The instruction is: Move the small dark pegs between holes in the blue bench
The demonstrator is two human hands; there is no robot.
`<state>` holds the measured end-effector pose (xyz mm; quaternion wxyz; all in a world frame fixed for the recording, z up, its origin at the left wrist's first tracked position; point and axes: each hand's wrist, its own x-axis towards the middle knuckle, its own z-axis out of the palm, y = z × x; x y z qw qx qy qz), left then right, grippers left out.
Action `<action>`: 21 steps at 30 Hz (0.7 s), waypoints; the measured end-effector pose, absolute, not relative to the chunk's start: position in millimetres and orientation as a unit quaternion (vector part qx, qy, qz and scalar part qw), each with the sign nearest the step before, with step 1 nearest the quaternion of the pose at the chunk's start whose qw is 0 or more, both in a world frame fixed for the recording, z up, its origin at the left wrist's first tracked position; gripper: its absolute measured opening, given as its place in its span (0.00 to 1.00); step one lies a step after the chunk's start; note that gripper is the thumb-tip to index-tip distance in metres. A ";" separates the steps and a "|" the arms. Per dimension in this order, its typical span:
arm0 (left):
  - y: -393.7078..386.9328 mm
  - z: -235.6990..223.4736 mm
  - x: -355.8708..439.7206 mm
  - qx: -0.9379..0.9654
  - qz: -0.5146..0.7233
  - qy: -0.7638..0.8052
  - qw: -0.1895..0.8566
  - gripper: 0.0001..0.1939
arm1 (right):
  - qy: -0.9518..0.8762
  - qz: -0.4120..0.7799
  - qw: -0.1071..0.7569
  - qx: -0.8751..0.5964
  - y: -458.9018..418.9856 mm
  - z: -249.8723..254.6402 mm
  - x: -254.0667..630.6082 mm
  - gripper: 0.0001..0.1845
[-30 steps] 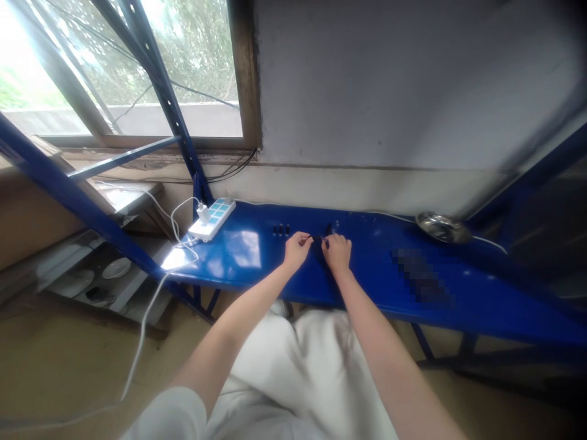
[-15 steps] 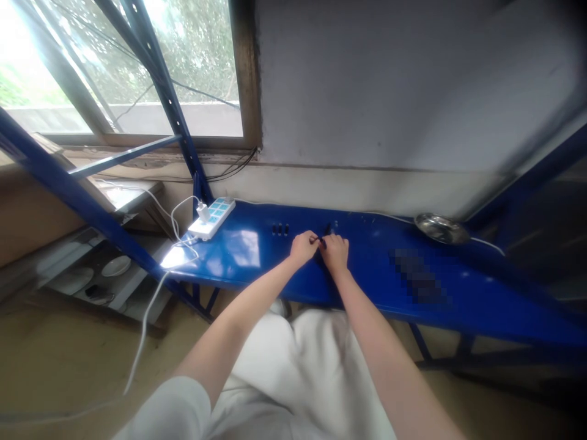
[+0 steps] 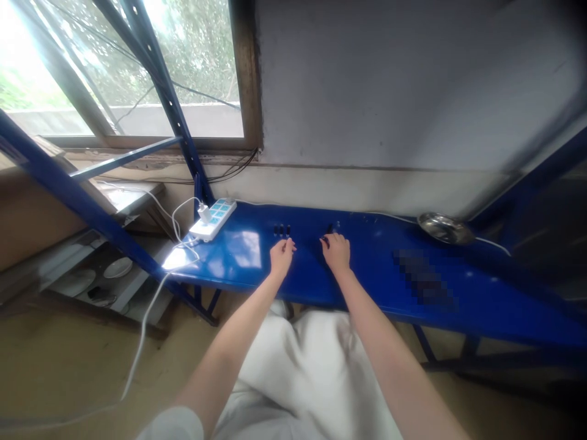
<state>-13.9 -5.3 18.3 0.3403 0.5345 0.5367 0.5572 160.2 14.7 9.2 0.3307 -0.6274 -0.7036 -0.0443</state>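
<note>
My left hand (image 3: 281,255) hovers over the blue table just in front of a short row of 3 small dark pieces (image 3: 281,230) with pale ends. Its fingers are pinched together, and whatever they hold is too small to make out. To the right, my right hand (image 3: 338,249) rests near the tabletop with its fingers curled round a small black piece (image 3: 325,240). Behind those fingers lie another small black item (image 3: 329,228) and a tiny clear bit (image 3: 338,225), both partly hidden. A gap of bare blue surface separates my two hands.
A white power strip (image 3: 213,220) with a plugged-in white adapter stands on the table's left end, its cable hanging off the edge. A shiny metal dish (image 3: 444,228) sits at the back right. A blurred-out dark patch (image 3: 424,278) lies before it. Blue uprights (image 3: 160,85) frame the left.
My left hand has moved away from my right hand, leftward and slightly nearer me, to the row of dark pieces. My right hand stays nearly in place with its black piece.
</note>
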 end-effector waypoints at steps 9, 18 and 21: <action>-8.7 14.4 -17.6 0.455 0.620 0.542 0.339 0.19 | -0.677 0.134 0.325 -0.646 43.9 18.4 116.2 0.09; -10.3 15.0 -19.4 0.403 0.637 0.546 0.366 0.18 | -0.649 0.173 0.252 -0.697 68.1 9.8 100.1 0.10; -9.6 14.2 -19.6 0.400 0.639 0.544 0.369 0.17 | -0.643 0.182 0.249 -0.701 71.0 10.1 100.2 0.10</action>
